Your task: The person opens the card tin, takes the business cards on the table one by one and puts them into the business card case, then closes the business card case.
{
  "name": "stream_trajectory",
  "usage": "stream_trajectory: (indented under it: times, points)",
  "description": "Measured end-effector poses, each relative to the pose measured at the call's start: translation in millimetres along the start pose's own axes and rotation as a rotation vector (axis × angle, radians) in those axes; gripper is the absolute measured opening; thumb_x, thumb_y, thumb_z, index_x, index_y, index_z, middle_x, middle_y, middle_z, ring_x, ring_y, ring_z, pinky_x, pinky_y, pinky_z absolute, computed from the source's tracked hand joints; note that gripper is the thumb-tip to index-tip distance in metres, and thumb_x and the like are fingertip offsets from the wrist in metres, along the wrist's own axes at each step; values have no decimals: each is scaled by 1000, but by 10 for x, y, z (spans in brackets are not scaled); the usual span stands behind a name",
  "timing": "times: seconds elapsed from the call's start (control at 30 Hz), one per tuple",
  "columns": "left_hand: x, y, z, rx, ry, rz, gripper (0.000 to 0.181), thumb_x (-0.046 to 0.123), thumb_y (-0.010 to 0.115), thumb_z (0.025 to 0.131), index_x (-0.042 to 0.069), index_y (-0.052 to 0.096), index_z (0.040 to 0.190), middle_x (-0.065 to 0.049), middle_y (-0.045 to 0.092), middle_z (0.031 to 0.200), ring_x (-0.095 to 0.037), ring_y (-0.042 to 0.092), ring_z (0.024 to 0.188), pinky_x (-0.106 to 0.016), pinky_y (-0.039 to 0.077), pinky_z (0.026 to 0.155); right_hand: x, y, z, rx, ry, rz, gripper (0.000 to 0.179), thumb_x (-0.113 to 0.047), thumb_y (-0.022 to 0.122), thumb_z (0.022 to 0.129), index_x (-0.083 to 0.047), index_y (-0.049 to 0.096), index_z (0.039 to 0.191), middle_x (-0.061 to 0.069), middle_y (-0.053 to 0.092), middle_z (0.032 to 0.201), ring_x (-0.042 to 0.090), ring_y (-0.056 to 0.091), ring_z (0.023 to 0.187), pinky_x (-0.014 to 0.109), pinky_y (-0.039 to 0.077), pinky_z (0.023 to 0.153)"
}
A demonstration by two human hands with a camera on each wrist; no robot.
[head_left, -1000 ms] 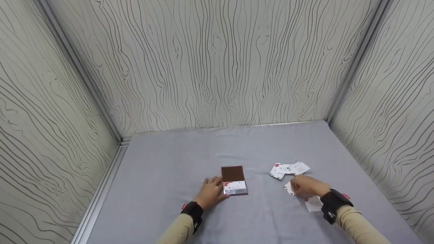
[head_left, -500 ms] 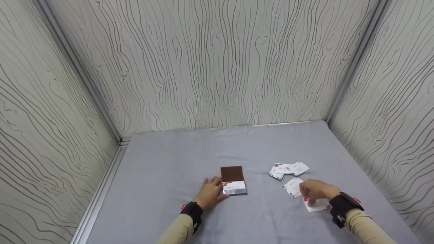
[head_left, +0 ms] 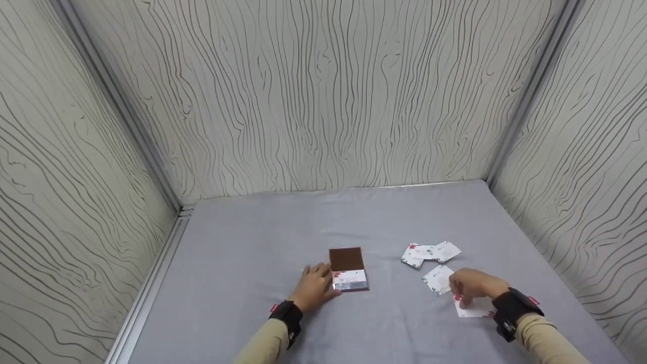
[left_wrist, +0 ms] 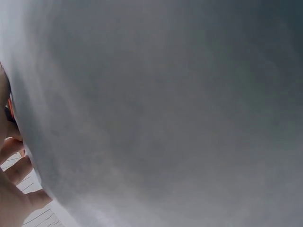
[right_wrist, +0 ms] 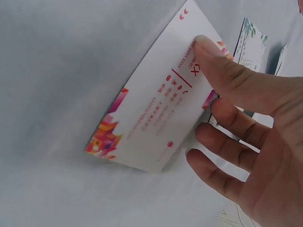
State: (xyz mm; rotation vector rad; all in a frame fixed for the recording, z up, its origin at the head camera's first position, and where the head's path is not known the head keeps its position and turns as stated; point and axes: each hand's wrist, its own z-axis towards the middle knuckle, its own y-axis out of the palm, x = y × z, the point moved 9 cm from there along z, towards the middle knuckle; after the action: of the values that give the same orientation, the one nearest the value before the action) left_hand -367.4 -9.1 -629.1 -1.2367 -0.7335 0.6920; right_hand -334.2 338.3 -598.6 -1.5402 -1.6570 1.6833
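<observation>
My left hand (head_left: 314, 287) rests on the cloth at the left side of an opened card holder (head_left: 347, 259), its fingertips touching the edge. A business card with red print lies in the holder's lower half. On the right, my right hand (head_left: 472, 284) pinches a white business card (right_wrist: 142, 113) with red lettering and orange-pink corners. The thumb lies on the card's face, and the other fingers curl at its edge. Just beyond that hand is another business card (head_left: 437, 279) with green leaf corners. In the left wrist view, only part of the left hand (left_wrist: 16, 189) shows.
Several overlapping business cards (head_left: 430, 252) lie farther back on the right. Grey cloth (head_left: 263, 227) covers the table. Patterned panels (head_left: 323, 101) enclose it at the back and both sides, with metal rails (head_left: 151, 283) along the left edge.
My right hand has moved right and slightly nearer, off the green-leaf card and onto the red-printed card. The left hand and card holder have stayed put.
</observation>
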Motion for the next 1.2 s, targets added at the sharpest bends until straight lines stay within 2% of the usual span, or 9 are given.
stream_trajectory:
  times: [0.23,0.33,0.5,0.57,0.73,0.97,1.2]
  points:
    - [-4,-11,2,-7,-8,-30,63,49,62,94,1,61,134,-14,53,142,-33,48,132,-58,36,107,4,-40,1,-11,29,45,31,6,81,64,-7,58,79,-1,54,74,13,47,68,29,42,61]
    - [0,-12,-1,-6,-5,-40,63,49,62,94,0,60,134,-15,53,142,-34,48,132,-59,36,107,-32,-81,18,-6,-20,28,29,8,79,66,-7,58,79,-1,56,75,13,50,69,29,44,61]
    - [-2,-11,0,-6,-9,-45,64,49,62,94,0,60,134,-15,52,143,-34,47,133,-59,35,107,-188,-204,75,56,-198,-43,27,17,67,65,-6,59,77,2,59,73,11,54,66,27,46,60]
    - [-7,-13,2,-6,-14,-43,63,50,62,94,1,60,134,-15,52,143,-34,47,133,-58,35,107,-238,-248,105,77,-238,-53,26,17,65,66,-5,58,77,3,59,72,12,54,65,26,46,59]
    - [-10,1,1,-7,-15,-45,63,50,62,93,2,61,134,-15,52,143,-34,47,133,-59,35,107,-312,-319,187,100,-241,-46,25,17,62,71,-6,59,78,3,59,72,15,55,66,26,44,59]
    - [0,9,4,-4,5,0,62,50,61,94,1,62,132,-14,53,141,-33,49,131,-57,37,106,-509,-416,284,208,-321,-42,29,21,60,70,-5,60,82,5,61,74,20,58,68,30,48,61]
    - [-2,15,12,-2,2,-2,62,50,62,94,1,63,131,-15,54,141,-34,49,131,-58,37,106,-666,-379,405,240,-339,-46,28,20,61,73,-4,64,87,5,63,78,20,59,71,33,50,64]
